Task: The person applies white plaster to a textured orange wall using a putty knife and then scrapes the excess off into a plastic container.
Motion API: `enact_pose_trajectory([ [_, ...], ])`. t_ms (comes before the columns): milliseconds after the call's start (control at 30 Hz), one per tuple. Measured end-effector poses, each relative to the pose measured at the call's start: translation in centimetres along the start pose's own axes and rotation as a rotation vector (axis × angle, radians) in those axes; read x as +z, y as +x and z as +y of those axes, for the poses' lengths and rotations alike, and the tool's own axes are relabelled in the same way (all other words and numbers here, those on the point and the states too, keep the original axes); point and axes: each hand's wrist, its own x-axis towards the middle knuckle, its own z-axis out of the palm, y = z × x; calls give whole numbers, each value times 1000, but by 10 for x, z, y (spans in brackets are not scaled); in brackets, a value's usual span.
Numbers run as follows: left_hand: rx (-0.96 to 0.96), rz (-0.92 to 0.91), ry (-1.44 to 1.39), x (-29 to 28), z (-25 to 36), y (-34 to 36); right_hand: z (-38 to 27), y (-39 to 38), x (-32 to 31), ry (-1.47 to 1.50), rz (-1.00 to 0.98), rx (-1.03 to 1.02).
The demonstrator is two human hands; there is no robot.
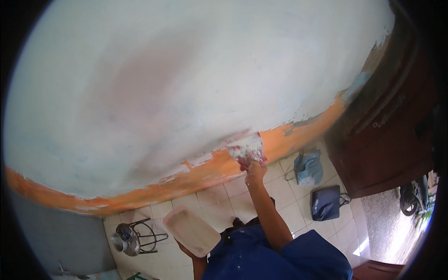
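Observation:
My right hand (255, 172) is closed round the handle of a broad putty knife (246, 147) with a reddish handle end. Its blade is smeared with white filler and lies against the low part of the wall, where white meets an orange band (287, 138). Most of the wall (224, 70) above has a white coat with a ragged lower edge. Down at the lower left, my left hand (185, 251) supports a pale rectangular tray (192, 232) from beneath; the tray covers most of its fingers. Faint smears mark the tray's surface.
On the tiled floor at the left stands a dark metal stool (148, 235) with a stained metal pot (128, 239) at it. A light blue bag (308, 168) and a dark blue bag (325, 203) lie to the right, near a brown door (387, 140). Outside is a motorcycle (413, 196).

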Motion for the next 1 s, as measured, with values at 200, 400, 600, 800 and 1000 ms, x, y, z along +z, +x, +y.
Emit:
enact_pose_trajectory([
  [200,176,-60,384,-18,-5,0,-23,-14,91,167,-103,46],
  [400,84,39,66,-48,-3,9,29,32,58,-102,231,263],
  [600,-16,-18,135,-64,1,22,77,53,-45,-62,304,324],
  [800,23,-49,182,-56,3,10,-24,14,14,152,-142,-113],
  [1000,85,-8,243,-21,4,4,-31,78,47,-86,61,-170],
])
